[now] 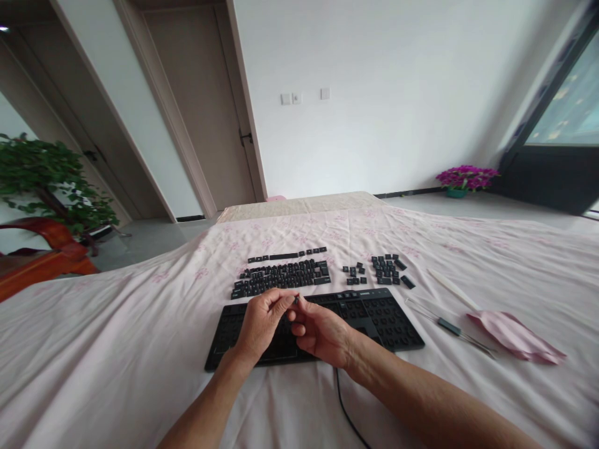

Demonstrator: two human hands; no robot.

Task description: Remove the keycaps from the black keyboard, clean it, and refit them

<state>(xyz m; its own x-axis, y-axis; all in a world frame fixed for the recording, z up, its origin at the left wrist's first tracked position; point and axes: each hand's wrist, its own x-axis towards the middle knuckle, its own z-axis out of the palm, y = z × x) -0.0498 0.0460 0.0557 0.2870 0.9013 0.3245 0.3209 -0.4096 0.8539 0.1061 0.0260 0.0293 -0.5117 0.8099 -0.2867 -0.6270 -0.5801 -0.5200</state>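
Observation:
A black keyboard [374, 318] with its keycaps removed lies on the pink sheet in front of me. Both hands hover over its left half. My left hand [262, 321] and my right hand [321, 330] meet at the fingertips and pinch a small dark piece [296, 300], probably a keycap. Which hand bears it I cannot tell for sure; both touch it. Beyond the keyboard, removed black keycaps [281, 274] are laid out in rows, with two smaller groups of keycaps [386, 269] to the right.
A thin tool with a dark handle [449, 326] and a folded pink cloth [515, 337] lie right of the keyboard. A pale stick [452, 288] lies behind them. The keyboard cable [344, 405] runs toward me. Plants, doors and a window stand around the room.

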